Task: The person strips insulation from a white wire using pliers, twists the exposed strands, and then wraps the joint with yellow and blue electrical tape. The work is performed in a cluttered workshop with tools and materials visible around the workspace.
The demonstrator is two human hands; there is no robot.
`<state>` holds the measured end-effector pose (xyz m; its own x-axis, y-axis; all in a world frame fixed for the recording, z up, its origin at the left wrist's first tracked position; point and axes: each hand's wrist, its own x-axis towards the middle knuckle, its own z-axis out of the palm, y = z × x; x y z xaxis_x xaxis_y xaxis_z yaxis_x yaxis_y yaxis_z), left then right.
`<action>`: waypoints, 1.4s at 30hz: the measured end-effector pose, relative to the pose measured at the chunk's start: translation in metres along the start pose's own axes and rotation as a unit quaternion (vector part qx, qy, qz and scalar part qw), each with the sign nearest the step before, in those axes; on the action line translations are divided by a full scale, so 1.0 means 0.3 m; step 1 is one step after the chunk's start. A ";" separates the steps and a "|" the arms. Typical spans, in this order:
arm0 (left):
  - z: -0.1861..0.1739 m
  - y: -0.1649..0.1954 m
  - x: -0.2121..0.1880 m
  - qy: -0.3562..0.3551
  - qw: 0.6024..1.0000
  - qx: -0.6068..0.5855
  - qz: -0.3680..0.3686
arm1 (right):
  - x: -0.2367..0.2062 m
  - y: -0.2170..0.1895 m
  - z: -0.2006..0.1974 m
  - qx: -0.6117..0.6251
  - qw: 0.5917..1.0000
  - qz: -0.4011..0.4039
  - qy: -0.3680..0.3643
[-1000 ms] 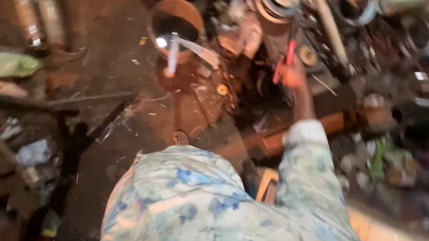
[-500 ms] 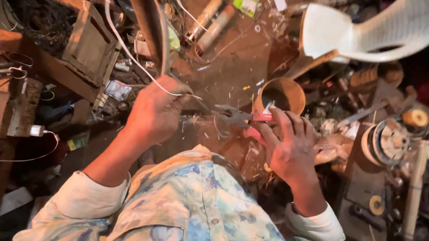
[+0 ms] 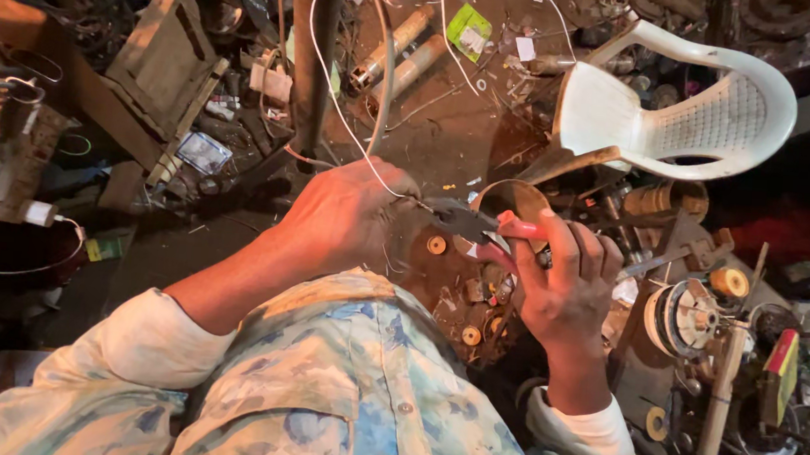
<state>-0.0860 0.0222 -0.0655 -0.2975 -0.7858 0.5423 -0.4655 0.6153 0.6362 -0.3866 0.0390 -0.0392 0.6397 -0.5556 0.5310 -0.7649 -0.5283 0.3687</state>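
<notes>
My left hand [image 3: 349, 217] is closed around a thin white wire [image 3: 325, 73] that runs up and away to the top of the view. My right hand [image 3: 565, 284] grips red-handled pliers [image 3: 480, 225], whose dark jaws point left and meet the wire right at my left fingers. Both hands are held close together above my lap, over a dirty floor. My sleeves are pale with a blue flower print.
A white plastic chair [image 3: 684, 113] lies tipped at the upper right. A round metal bowl [image 3: 510, 198] sits just behind the pliers. Motor windings and spools [image 3: 685, 315] lie at the right, wooden crates [image 3: 157, 62] and scrap at the upper left, two cylinders [image 3: 401, 54] at top centre.
The view has swung from a blurred look at the scrap to both hands in front of me. My left hand has come in with the wire, and the pliers now meet it.
</notes>
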 end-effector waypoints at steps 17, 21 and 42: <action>0.008 -0.022 -0.022 0.015 0.999 0.023 -0.019 | 0.010 0.024 -0.014 -0.002 1.000 -0.011 -0.022; 0.008 -0.023 -0.026 0.018 0.999 0.034 -0.011 | 0.018 0.014 -0.023 0.019 1.000 -0.014 -0.015; -0.010 0.002 -0.037 0.052 0.999 0.012 -0.008 | 0.035 -0.037 -0.011 0.073 0.996 -0.024 0.038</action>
<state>-0.0803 0.0315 -0.0694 -0.2026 -0.7840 0.5867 -0.4903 0.5999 0.6323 -0.3715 0.0412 -0.0351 0.6639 -0.4803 0.5732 -0.7106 -0.6441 0.2833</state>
